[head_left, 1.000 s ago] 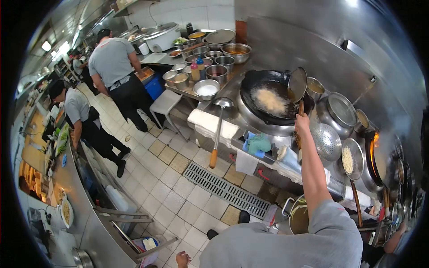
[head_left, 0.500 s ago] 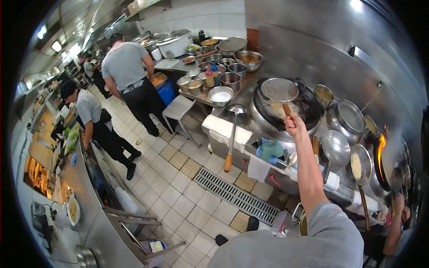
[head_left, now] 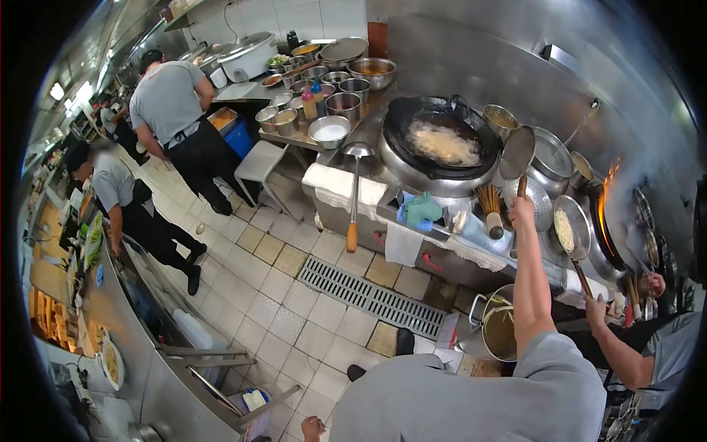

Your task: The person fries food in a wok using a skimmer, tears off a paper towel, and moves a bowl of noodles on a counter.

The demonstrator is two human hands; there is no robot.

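Observation:
My right hand [head_left: 522,211] is closed round the wooden handle of a round fine-mesh strainer [head_left: 518,153], raised just right of a black wok [head_left: 401,121]. Pale food [head_left: 444,144] bubbles in the wok's oil. Low at the bottom edge, away from the stove, my left hand [head_left: 313,427] has its fingers curled, with nothing visible in them. A bamboo brush [head_left: 489,206] and a perforated ladle [head_left: 541,206] are near my right wrist.
A co-worker's hand [head_left: 596,311] grips a strainer [head_left: 573,225] of noodles beside a flaming wok [head_left: 607,214]. A ladle [head_left: 355,191] juts past the stove edge. Ingredient bowls [head_left: 329,131] stand at the back left, a stockpot [head_left: 499,331] below my right arm. More people work at left.
Held over the wok half a second ago, the mesh strainer has moved right, off the wok, with my right hand. The co-worker's hand has come to the noodle strainer's handle.

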